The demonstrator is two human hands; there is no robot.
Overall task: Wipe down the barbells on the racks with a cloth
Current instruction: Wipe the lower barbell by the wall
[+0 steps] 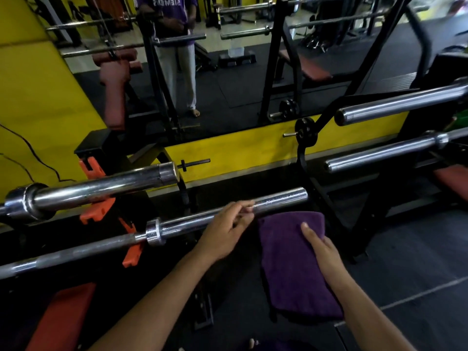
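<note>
From my feed the nearest barbell sits on its rack, sleeve end pointing right. Purple cloth hangs just below it, pinched by my right hand. Left hand has loosely curled fingers touching the sleeve. Risk: bar probably rolls if I wipe hard one-handed, or the cloth slips.

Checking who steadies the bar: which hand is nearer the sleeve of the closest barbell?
Left. The left hand touches the barbell sleeve with its fingers; the right hand holds the purple cloth just below it.
</note>
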